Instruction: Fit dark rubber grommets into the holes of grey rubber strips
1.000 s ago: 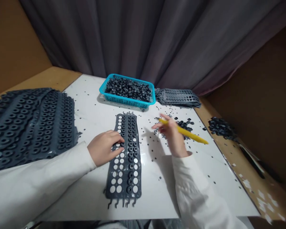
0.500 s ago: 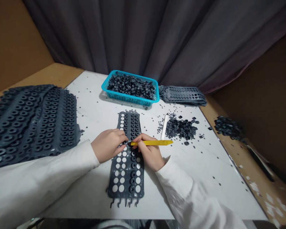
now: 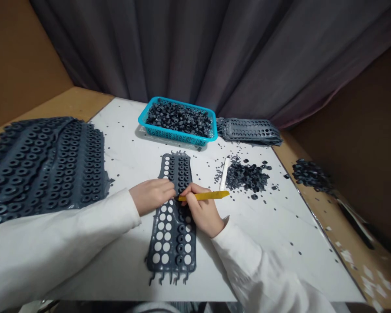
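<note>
A dark rubber sheet [image 3: 172, 248] lies lengthwise before me, with rows of moulded ring-shaped parts and round holes that show the white table beneath. My right hand [image 3: 204, 211] pinches a yellow pen-like tool [image 3: 211, 196], its tip down at the middle of the sheet and its tail pointing right. My left hand [image 3: 153, 194] rests over the sheet's left edge, fingers curled together close to the tool tip. Whatever those fingers hold, if anything, is hidden.
A blue basket [image 3: 179, 138] full of small dark rubber parts stands at the back. Stacked ringed sheets [image 3: 61, 165] fill the left, holed sheets [image 3: 254, 131] the back right. Right of my hands are a white stick [image 3: 224, 174] and a pile of loose rubber bits [image 3: 250, 176].
The yellow tool has shifted slightly left and its tail has tilted up. My left fingers have drawn closer together over the sheet.
</note>
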{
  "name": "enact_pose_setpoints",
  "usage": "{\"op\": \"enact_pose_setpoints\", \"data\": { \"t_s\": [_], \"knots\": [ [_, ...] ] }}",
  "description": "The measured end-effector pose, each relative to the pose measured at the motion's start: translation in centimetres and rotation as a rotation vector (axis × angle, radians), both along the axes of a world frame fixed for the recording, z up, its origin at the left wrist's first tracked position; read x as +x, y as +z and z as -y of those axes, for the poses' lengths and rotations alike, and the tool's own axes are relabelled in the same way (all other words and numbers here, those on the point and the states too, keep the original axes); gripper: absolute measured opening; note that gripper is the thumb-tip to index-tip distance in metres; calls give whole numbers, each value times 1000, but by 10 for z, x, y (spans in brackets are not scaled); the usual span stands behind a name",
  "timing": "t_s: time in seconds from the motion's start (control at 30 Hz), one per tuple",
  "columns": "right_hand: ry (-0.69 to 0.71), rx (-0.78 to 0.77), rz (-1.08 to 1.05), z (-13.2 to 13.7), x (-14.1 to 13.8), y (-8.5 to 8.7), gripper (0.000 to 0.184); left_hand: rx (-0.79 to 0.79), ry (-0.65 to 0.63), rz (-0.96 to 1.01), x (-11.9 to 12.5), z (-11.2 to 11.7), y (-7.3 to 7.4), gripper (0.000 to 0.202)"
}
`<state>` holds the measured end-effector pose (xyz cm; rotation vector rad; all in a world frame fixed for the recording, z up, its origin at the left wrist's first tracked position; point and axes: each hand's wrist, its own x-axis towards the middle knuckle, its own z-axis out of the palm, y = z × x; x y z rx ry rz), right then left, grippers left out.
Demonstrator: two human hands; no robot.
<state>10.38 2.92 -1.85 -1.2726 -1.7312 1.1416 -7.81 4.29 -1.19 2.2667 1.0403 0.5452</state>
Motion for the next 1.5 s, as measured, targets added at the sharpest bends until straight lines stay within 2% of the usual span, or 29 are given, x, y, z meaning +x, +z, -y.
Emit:
{"op": "enact_pose_setpoints", "data": {
  "t_s": [0.1, 0.17, 0.3, 0.37, 0.43, 0.57, 0.87, 0.97, 1.07, 1.13, 1.17, 1.23, 1.3, 1.37, 1.43, 1.5],
  "knots": [
    [-9, -51, -41, 0, 1, -1, 18, -196, 414, 396, -12, -5, 4, 13],
    [-3, -89, -76, 0, 2, -3, 16, -434, 585, 622, -20, -8, 6, 20],
    [-36, -143, -231, -4, 5, -7, 16, -954, 608, 844, -25, -8, 5, 20],
    [-67, -133, -282, -7, 6, -7, 17, -1126, 622, 910, -22, -5, 5, 16],
    [-76, -111, -283, -11, 6, -5, 18, -1232, 595, 955, -17, -2, 5, 15],
    [-42, -58, -257, -18, 3, -4, 19, -1304, 535, 994, -12, 1, 6, 15],
    [16, -52, -231, -15, 3, -12, 18, -1315, 555, 943, -15, 0, -2, 21],
    [-4, -55, -225, -14, 3, -10, 18, -1288, 583, 936, -14, 0, -1, 20],
    [-25, -37, -195, -15, 2, -9, 18, -1230, 570, 1006, -13, -1, 1, 34],
    [-23, -27, -169, -15, 2, -8, 18, -1148, 556, 980, -12, -2, 1, 34],
    [-21, -23, -160, -15, 1, -8, 18, -1066, 548, 904, -11, -3, 0, 30],
    [-17, -14, -143, -15, 1, -8, 18, -784, 501, 627, -10, -3, -2, 17],
    [-7, 3, -113, -15, 1, -8, 18, -423, 371, 306, -9, -3, -4, 13],
    [12, 23, -78, -15, 0, -8, 18, -130, 214, 72, -7, -3, -5, 14],
    [27, 36, -48, -16, 0, -8, 19, 29, 90, -85, -3, -5, -3, 16],
    [35, 43, -32, -17, 0, -8, 19, 106, 18, -245, 1, -7, 1, 18]
  ]
}}
